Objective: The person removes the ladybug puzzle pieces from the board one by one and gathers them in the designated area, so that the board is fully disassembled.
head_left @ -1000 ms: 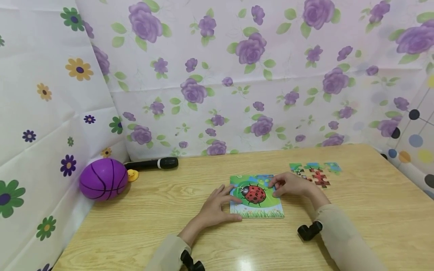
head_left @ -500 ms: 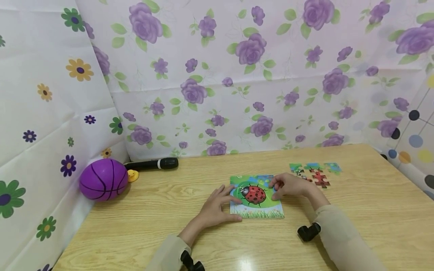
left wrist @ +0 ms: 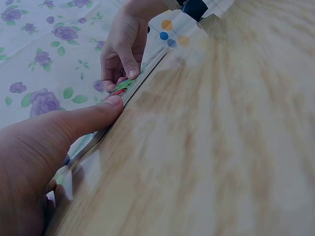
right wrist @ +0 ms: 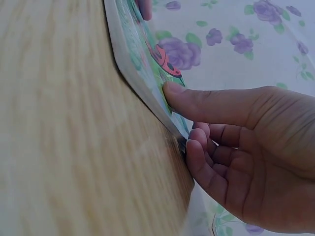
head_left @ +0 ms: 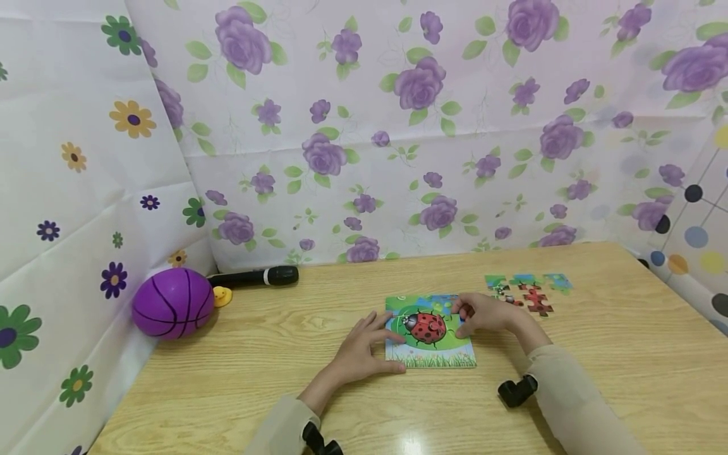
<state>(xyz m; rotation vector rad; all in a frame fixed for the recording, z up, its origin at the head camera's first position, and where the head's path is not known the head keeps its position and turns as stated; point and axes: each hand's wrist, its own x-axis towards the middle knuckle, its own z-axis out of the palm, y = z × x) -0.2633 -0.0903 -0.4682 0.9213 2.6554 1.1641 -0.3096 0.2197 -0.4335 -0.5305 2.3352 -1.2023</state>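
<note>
Splayed left hand (head_left: pixel 359 352), curled right hand (head_left: pixel 485 313) on ladybug puzzle (head_left: pixel 426 330)

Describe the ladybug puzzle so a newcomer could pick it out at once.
On the wooden table, look between the person's left hand and right hand. The ladybug puzzle is the square, colourful picture there, with grass printed along its near edge. Unlike the loose puzzle pieces beyond the right hand, it forms one picture with a red ladybug at its centre.

2 hands (head_left: pixel 359 352) (head_left: pixel 488 313), 1 puzzle (head_left: pixel 435 357), 1 ball (head_left: pixel 173 304), 1 duck (head_left: pixel 222 296), 1 mic (head_left: pixel 282 275) are showing; pieces (head_left: pixel 537 301) are lying loose, exact count unclear.
</note>
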